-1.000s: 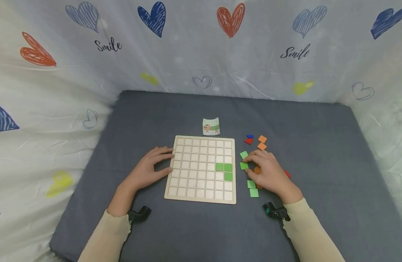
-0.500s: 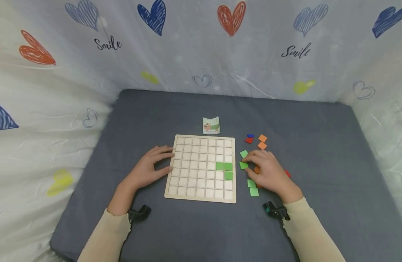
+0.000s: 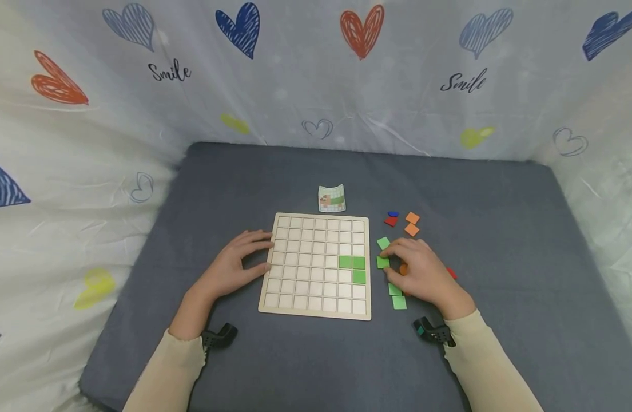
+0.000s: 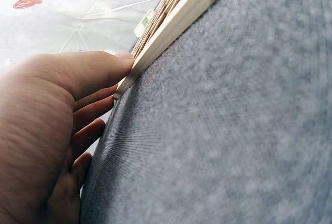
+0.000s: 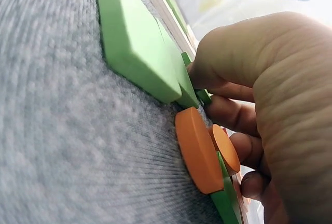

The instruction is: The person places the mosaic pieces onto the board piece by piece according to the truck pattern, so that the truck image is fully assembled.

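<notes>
A wooden grid board [image 3: 307,269] lies on the table, with green square tiles [image 3: 359,277] set in a few cells near its right edge. My left hand [image 3: 233,263] rests at the board's left edge, fingers extended, and its thumb touches the wooden side [image 4: 161,40] in the left wrist view. Right of the board, my right hand [image 3: 421,269] pinches a loose green square tile [image 3: 382,262] between thumb and index finger. Lighter green tiles [image 5: 135,42] lie close to that thumb. Orange round-edged pieces [image 5: 197,149] sit under the palm, partly hidden by the hand.
A small picture card [image 3: 332,198] lies behind the board. Back right of the board are orange square tiles [image 3: 412,229], a red piece [image 3: 391,221] and a blue piece [image 3: 393,214]. Another red piece [image 3: 452,273] shows beyond the right hand.
My right hand has shifted slightly left along with the green tile at its fingertips, covering more of the light green tile below. The left hand and the board have stayed put.
</notes>
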Demonstrator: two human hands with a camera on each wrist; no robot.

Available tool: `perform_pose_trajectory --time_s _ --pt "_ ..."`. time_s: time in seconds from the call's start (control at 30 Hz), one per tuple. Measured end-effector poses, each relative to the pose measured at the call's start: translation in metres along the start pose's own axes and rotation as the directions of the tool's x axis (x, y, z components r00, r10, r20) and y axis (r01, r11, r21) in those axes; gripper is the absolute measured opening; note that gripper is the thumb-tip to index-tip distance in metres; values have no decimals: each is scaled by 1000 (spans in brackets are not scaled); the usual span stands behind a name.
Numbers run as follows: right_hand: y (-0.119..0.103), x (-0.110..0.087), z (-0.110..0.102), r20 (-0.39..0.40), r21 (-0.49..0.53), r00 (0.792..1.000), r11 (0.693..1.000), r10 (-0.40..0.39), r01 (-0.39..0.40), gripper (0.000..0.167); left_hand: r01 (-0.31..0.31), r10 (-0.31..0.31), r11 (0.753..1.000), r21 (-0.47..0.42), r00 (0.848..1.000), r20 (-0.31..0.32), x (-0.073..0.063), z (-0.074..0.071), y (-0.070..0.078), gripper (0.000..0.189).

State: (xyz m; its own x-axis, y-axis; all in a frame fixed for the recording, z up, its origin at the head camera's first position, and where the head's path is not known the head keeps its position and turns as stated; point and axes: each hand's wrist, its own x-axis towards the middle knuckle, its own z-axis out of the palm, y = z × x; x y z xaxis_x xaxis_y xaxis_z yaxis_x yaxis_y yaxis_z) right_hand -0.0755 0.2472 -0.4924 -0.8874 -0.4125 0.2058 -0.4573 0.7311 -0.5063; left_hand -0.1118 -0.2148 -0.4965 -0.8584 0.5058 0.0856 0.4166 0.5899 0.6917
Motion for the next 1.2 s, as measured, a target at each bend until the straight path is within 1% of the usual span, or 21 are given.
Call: perform_pose_trajectory --time_s 0.23,0.5,0.77,0.9,1.0,1.07,1.2 --pt "-1 1 1 -12 11 1000 1000 -7 7 23 -12 12 1000 3 1000 -4 0 0 -1 53" --pt "-1 0 0 -21 40 1000 999 12 -11 23 -12 12 1000 12 1000 -2 1 0 -1 54" --pt "3 0 -2 -28 142 999 989 46 -42 25 -2 2 1000 11 1000 4 -1 1 -1 54" --pt "3 2 -7 -78 219 994 974 77 -58 26 -6 6 1000 14 1000 0 -1 2 -1 54" --pt "-1 6 -10 -105 254 990 965 89 -60 27 -9 9 1000 14 1000 1 0 2 -1 54" --pt "-4 10 -9 -96 260 992 964 87 -59 25 -8 8 1000 12 1000 2 0 2 -2 54" --pt "-12 19 -4 -45 273 996 960 75 -60 23 2 -2 1000 14 1000 4 0 0 -3 54"
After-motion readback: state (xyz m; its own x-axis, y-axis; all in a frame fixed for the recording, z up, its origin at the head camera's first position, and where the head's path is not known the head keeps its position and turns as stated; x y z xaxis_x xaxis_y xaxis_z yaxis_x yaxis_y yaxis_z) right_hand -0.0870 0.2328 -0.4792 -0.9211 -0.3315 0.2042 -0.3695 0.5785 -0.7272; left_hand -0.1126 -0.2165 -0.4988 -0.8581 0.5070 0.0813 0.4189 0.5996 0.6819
